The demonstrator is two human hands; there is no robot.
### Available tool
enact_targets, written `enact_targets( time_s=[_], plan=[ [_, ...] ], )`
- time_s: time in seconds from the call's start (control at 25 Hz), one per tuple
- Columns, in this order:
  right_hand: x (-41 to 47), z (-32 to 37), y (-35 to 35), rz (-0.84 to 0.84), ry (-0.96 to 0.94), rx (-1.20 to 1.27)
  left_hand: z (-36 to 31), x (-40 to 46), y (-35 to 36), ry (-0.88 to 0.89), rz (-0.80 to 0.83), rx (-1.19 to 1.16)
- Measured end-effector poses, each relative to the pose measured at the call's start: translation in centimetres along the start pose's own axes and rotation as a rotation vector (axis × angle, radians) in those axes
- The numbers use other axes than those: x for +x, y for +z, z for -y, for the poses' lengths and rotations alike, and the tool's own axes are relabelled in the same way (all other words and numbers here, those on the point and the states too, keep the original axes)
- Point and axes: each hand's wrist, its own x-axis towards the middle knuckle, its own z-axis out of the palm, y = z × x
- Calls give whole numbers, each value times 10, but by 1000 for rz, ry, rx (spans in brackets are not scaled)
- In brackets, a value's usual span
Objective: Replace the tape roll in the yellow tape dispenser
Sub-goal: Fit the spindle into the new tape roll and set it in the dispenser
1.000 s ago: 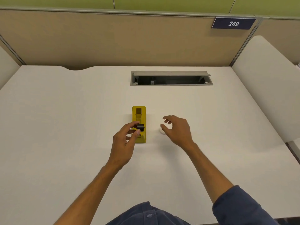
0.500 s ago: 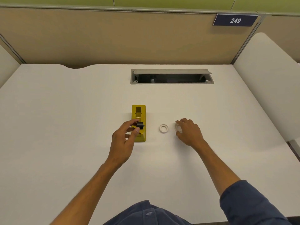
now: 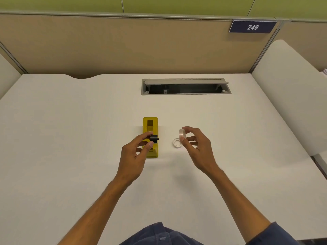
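Right hand [image 3: 195,147] pinches tape roll [image 3: 182,134] (lifted).

Dispenser [image 3: 150,128]: yellow plastic, smooth, slight sheen. Spindle [image 3: 154,138]: black matt plastic. Held tape roll [image 3: 181,134]: translucent, glossy. Desk [image 3: 70,138]: off-white, matt, smooth. Sleeve [image 3: 276,234]: blue cloth.

Dark blue shirt [image 3: 159,236], rolled sleeves [image 3: 276,234]

A white bench [image 3: 70,138] with an open grey cable hatch [image 3: 185,86] stands before a tan partition [image 3: 123,45] bearing a navy "249" sign [image 3: 252,27].
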Motion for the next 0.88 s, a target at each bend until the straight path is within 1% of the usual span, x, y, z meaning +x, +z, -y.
enact_targets(
  time_s=[0.12,0.4,0.64,0.88],
  plan=[
    [-9,18,7,32,-12,71,-3,-2,2,2,12,1],
    [-17,41,19,127,-27,146,-12,-5,3,25,15,18],
    [-17,53,24,182,-57,175,-18,-7,2,38,27,4],
    [-17,56,23,203,-62,166,-18,-7,0,45,33,3]
  ],
)
